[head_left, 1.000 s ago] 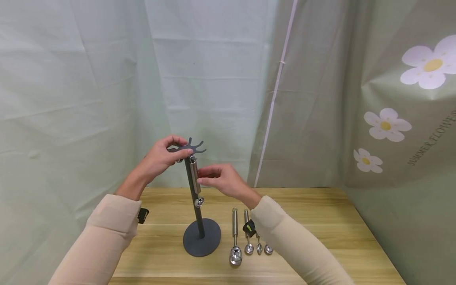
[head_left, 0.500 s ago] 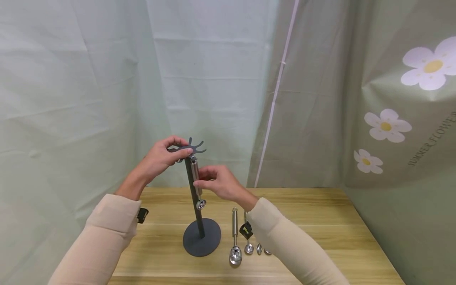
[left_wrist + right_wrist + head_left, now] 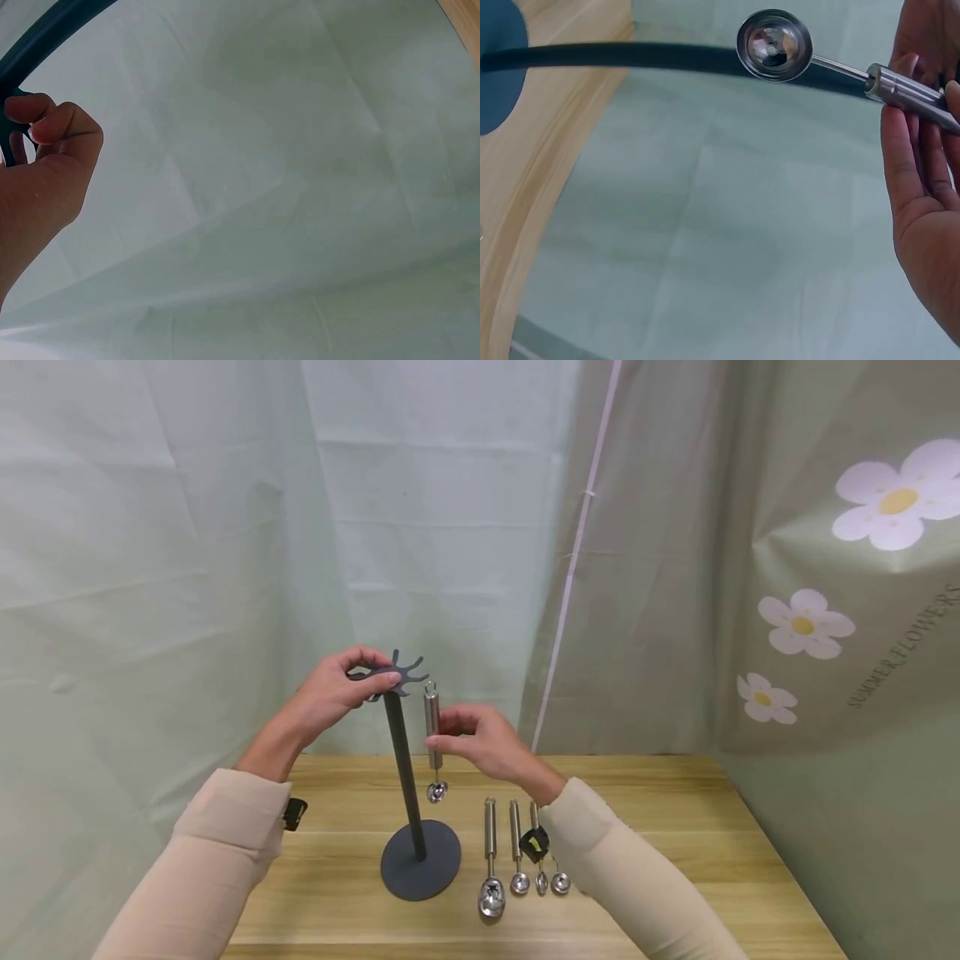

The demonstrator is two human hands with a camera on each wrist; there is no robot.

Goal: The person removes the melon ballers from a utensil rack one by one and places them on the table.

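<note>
Left hand [image 3: 337, 693] pinches the stand [image 3: 408, 802] top hooks, steadying it. Right hand [image 3: 480, 743] pinches the measuring spoon [image 3: 433, 739] handle, hanging upright just beside the hooks. Keep spoon vertical, stand still. Four spoons [image 3: 517, 852] lie on the table [image 3: 675, 827].

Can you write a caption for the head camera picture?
Left hand grips the dark stand top while right hand holds a hanging metal scoop.

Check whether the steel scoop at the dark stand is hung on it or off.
Off: the steel scoop sits upright, pinched in the right hand, beside the dark stand's pole.
</note>
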